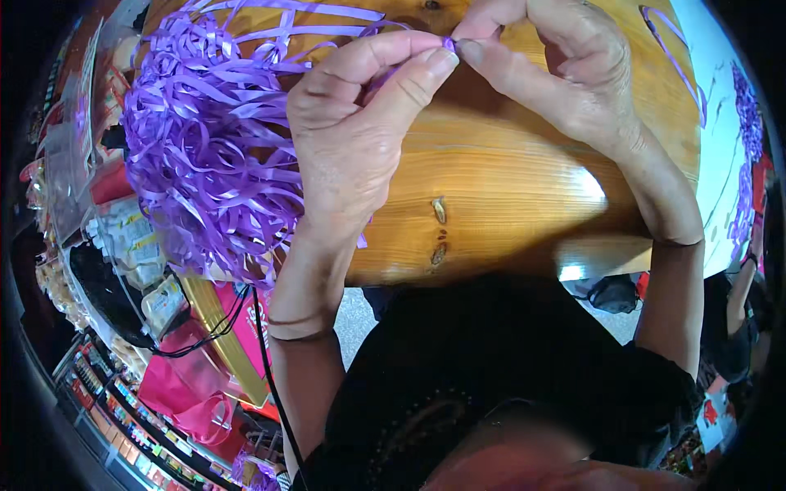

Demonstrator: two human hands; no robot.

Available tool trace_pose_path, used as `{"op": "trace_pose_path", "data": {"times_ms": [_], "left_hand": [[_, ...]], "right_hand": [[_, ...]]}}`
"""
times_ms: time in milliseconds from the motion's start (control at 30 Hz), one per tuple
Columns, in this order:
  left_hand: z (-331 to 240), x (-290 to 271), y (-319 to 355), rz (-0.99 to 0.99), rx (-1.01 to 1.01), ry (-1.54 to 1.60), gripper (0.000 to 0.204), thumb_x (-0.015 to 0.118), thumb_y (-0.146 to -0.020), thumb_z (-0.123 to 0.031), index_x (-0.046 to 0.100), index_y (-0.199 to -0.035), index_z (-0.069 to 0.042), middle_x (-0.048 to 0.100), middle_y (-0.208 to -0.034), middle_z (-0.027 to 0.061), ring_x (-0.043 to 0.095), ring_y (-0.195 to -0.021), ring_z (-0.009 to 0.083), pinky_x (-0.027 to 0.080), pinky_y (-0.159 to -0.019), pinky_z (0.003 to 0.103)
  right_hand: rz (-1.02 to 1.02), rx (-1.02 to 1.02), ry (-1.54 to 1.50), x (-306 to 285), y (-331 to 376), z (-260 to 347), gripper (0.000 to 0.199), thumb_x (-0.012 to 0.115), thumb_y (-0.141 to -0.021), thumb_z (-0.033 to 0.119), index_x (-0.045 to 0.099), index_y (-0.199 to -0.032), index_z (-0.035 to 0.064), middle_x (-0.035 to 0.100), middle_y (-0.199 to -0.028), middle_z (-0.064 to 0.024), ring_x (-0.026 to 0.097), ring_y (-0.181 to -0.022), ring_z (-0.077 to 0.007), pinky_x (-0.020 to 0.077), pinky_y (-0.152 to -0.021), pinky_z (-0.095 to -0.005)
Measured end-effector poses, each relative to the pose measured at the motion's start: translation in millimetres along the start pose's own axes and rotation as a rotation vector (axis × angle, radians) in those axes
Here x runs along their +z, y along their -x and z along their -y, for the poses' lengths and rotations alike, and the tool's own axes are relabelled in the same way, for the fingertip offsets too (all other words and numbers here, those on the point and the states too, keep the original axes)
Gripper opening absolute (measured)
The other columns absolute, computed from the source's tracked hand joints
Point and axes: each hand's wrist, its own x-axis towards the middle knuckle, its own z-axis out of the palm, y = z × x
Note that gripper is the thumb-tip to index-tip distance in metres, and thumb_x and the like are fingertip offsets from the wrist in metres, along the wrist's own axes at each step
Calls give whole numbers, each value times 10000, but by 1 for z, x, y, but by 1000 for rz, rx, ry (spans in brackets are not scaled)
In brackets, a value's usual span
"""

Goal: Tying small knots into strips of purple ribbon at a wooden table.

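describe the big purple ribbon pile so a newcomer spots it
Find the wooden table. Across its left part, beside the left hand, lies the ribbon pile, a tangle of shiny purple curls. Unlike the purple strands on the white surface at far right, it looks far bigger.

Whitish print [253, 316] shows on a pink item [246, 334] at left, too small to read.

The person's two hands [348, 147] [585, 90] show, with one wooden table [516, 184] and one ribbon heap [196, 139]. The heap's strands [254, 176] are too tangled to count.
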Motion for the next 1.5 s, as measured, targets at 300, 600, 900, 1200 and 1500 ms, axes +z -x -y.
{"op": "trace_pose_path", "data": {"times_ms": [300,600,900,1200,1500], "left_hand": [[-3,-2,-1,9,-20,115,77,714,-765,-45,688,-837,-41,601,-696,-47,449,-560,1,309,-481,151],[3,-10,0,-28,-24,244,96,720,-763,-59,688,-854,-51,591,-672,-60,383,-498,-16,247,-435,150],[7,-4,-2,-38,-73,232,100,722,-763,-63,686,-855,-51,562,-655,-72,367,-507,-17,240,-441,154],[6,-6,-5,-56,96,88,67,703,-774,-42,682,-836,-29,614,-719,-24,496,-616,26,379,-553,169],[1,-13,-5,-59,52,177,78,702,-773,-33,679,-847,-29,623,-729,-22,511,-632,25,380,-566,155]], "right_hand": [[-73,-865,-423,18,-24,-67,58,613,-794,-20,622,-845,6,614,-805,-55,578,-742,-102,451,-663,-224],[45,-13,-110,2,-4,-2,126,612,-813,4,631,-935,-20,631,-843,-81,588,-746,-120,468,-662,-229],[-97,-472,326,6,-7,-14,289,707,-735,143,652,-967,-18,632,-800,-60,571,-707,-138,425,-613,-253],[5,-517,661,-7,-5,-3,130,695,-683,48,662,-806,20,589,-724,-49,526,-661,-169,396,-599,-279],[-20,-352,314,-3,-10,-7,227,729,-701,132,673,-895,29,634,-796,-58,567,-719,-161,441,-624,-283]]}}
